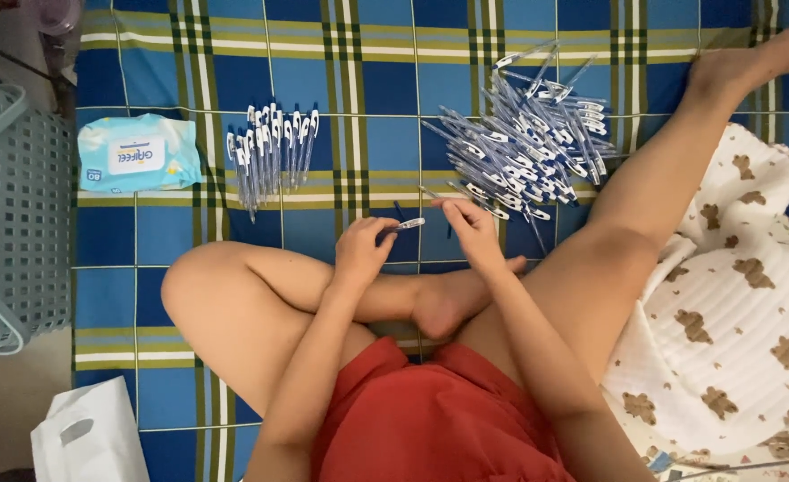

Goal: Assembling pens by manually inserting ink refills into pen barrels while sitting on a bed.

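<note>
Left hand (361, 250) is pinching a blue pen (401, 227); right hand (471, 228) is pinching a thin refill (431, 193); small neat row (271, 152) is lying far left; larger loose heap (528, 147) is waiting far right.

Single head-worn view, looking steeply down from close above onto own lap, crossed legs and checked blanket (394, 80); facing forward toward scattered pens (524, 134).

Neat pen row (272, 152) lies left of loose pen heap (528, 143); wipes pack (138, 153) further left, all on blanket (385, 80)
</note>
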